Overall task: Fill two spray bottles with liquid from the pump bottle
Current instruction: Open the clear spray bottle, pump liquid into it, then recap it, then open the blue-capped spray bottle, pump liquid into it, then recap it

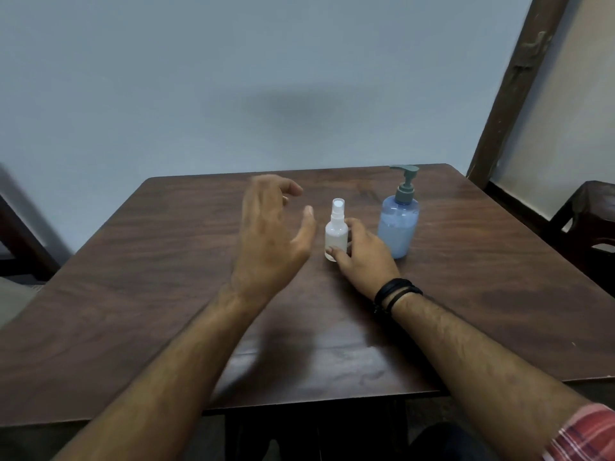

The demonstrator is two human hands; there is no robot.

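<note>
A small white spray bottle (336, 231) with a clear cap stands upright on the dark wooden table (166, 261). My right hand (361, 257) wraps around its base from the right, thumb in front. To the bottle's right stands a blue pump bottle (398, 224) with a grey-green pump head, partly filled with pale liquid. My left hand (273, 234) hovers raised just left of the spray bottle, fingers spread and holding nothing; it looks blurred. A second spray bottle does not show; my left hand may hide that spot.
A pale wall rises behind the table's far edge. A dark wooden frame (512, 84) leans at the right, with a dark chair (585, 221) beside the table's right corner. Another dark piece of furniture (20, 241) sits at the left edge.
</note>
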